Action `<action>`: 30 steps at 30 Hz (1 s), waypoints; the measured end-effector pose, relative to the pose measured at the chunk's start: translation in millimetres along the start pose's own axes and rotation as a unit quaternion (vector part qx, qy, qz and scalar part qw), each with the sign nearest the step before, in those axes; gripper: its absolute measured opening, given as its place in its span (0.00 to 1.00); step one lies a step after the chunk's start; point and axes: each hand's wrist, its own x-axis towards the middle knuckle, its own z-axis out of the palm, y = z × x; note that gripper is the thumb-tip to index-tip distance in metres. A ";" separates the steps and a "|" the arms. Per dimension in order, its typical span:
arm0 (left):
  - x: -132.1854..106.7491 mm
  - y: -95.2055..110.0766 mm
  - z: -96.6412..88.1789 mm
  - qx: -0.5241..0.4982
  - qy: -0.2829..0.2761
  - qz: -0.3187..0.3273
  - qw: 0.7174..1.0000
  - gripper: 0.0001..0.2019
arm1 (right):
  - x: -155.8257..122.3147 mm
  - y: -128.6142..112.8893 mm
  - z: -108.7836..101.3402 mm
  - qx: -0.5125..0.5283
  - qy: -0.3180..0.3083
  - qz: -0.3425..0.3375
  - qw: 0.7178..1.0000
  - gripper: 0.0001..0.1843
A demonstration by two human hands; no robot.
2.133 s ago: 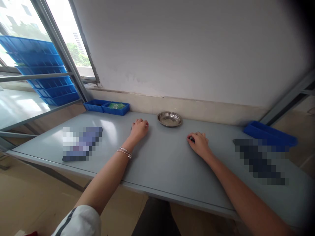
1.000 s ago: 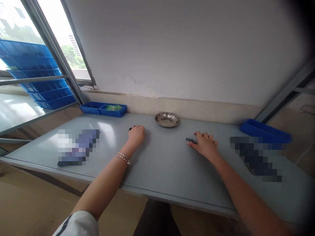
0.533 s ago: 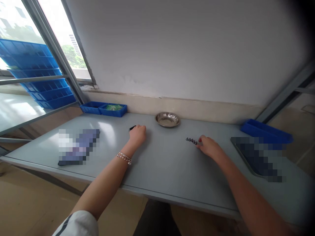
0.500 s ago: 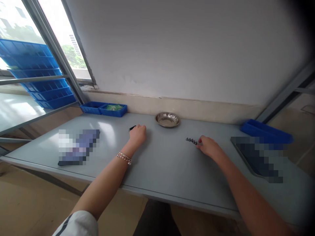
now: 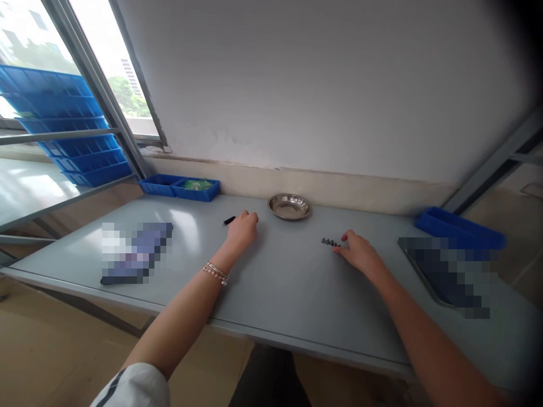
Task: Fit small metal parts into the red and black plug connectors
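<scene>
My left hand [image 5: 243,227] is curled, knuckles up, over the middle of the table. Just left of it lies a small slim black object [image 5: 229,220], of a kind I cannot make out. The left fingertips are hidden, along with anything they may hold. To the right, my right hand [image 5: 357,249] has thumb and index finger spread apart. Its thumb is at the near right end of a short row of small dark ridged pieces [image 5: 327,242], covering part of it. Whether these are separate or joined I cannot tell.
A round metal dish [image 5: 289,207] stands near the wall. Blue bins [image 5: 195,195] are at the back left, and another blue bin [image 5: 460,229] at the right. A blurred-out dark tray-like item [image 5: 441,277] and a blurred purple item [image 5: 146,249] lie on the grey table [image 5: 280,288].
My left hand has shifted slightly right, away from the black object, which stays in place. My right thumb has moved left, over the end of the dark row.
</scene>
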 end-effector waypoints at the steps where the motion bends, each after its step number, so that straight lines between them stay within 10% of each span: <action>1: 0.4 0.4 0.5 -0.004 0.007 0.007 1.000 0.14 | 0.1 0.1 1.0 0.005 0.008 -0.002 1.000 0.19; 30: 0.8 7.0 6.6 -0.053 -0.006 0.067 0.996 0.13 | 5.4 -5.9 10.5 0.008 0.035 -0.044 0.998 0.08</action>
